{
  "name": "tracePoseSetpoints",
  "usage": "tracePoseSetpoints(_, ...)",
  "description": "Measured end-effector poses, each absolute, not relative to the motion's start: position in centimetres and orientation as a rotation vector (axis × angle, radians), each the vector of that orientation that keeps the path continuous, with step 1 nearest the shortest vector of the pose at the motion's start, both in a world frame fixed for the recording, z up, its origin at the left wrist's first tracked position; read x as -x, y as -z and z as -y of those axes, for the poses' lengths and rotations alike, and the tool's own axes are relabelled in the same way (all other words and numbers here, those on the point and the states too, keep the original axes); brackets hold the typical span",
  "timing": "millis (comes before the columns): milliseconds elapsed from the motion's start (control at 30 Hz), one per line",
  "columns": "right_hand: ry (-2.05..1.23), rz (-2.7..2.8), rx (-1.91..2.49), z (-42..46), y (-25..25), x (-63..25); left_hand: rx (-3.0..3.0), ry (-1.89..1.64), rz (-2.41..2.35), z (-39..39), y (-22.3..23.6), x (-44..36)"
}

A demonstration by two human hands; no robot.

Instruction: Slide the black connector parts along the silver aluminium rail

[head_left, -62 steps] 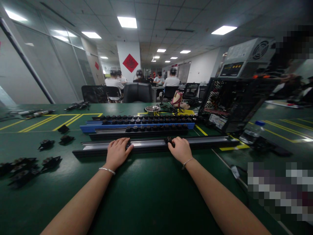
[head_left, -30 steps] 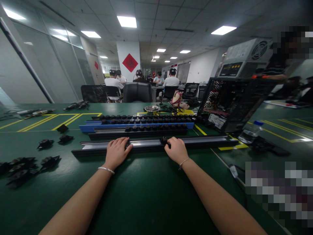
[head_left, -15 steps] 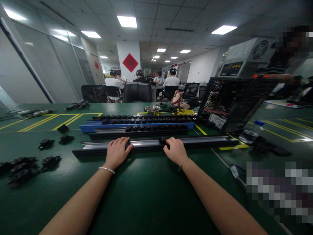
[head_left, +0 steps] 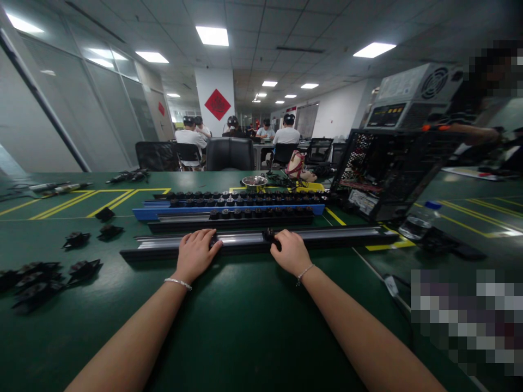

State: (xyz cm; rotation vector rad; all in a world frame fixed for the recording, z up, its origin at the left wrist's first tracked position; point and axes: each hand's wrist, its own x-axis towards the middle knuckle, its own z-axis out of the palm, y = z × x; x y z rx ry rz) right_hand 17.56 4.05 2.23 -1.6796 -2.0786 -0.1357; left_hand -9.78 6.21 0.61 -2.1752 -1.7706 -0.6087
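A long black rail (head_left: 241,239) with a silver channel lies lengthwise in front of me on the green table. My left hand (head_left: 197,251) grips it left of the middle, fingers over the top and thumb along the near side. Something dark shows beside those fingertips, mostly covered. Farther right, my right hand (head_left: 291,250) has its fingers closed on a small black fitting (head_left: 268,234) seated in the channel; the hand partly hides it. Behind this rail lie more rails, one of them blue (head_left: 143,212), carrying rows of black fittings (head_left: 261,213).
Loose black fittings (head_left: 41,275) lie at the left. A metal bowl (head_left: 254,181) stands behind the rails. At the right are an open computer case (head_left: 392,169), a water bottle (head_left: 420,220) and a cable (head_left: 392,286). Another person's arm (head_left: 469,130) reaches in near the case.
My right hand and the small black fitting have shifted slightly left along the channel. My left hand has stayed in place.
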Motion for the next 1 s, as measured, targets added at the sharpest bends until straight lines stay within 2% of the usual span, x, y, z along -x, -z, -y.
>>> tracePoseSetpoints(1000, 0.068, 2.166, 1.654, -3.7, -2.4, -16.4, 2.179, 0.617, 1.765, -6.2, -0.6, 9.8)
